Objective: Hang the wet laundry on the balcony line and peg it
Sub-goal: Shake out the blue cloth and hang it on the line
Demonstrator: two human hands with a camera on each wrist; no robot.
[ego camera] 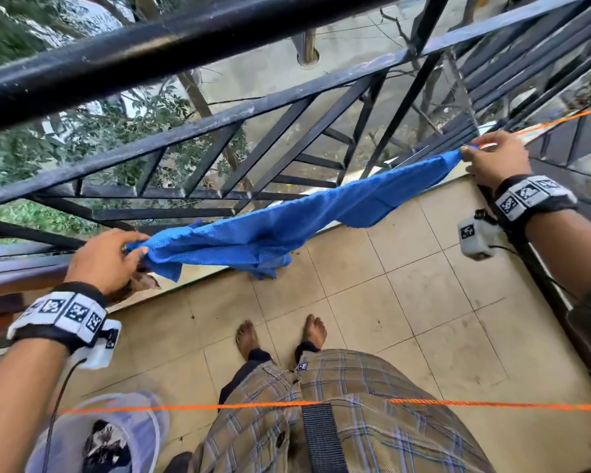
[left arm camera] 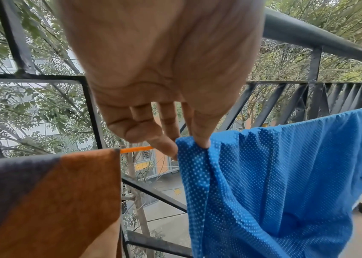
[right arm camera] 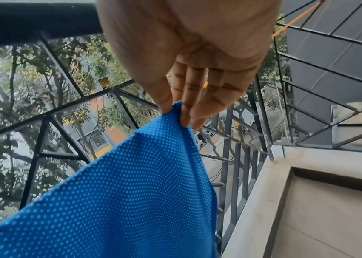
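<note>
A blue dotted mesh cloth (ego camera: 287,216) is draped along the far orange line (ego camera: 560,119) in front of the railing. My left hand (ego camera: 130,249) pinches its left corner between thumb and fingers; the left wrist view shows that hand (left arm camera: 192,148), the cloth (left arm camera: 275,174) and a short bare stretch of the line (left arm camera: 135,149). At the cloth's right corner my right hand (ego camera: 469,150) pinches the fabric, also seen in the right wrist view as the hand (right arm camera: 175,113) gripping the cloth (right arm camera: 120,192). The cloth sags in the middle. No pegs are in view.
A brown and grey cloth (left arm camera: 43,200) hangs on the same line just left of the blue one. A second orange line (ego camera: 321,404) crosses near my waist. A pale laundry basket (ego camera: 116,435) stands on the tiled floor (ego camera: 423,302) at lower left. The black balcony railing (ego camera: 185,39) lies ahead.
</note>
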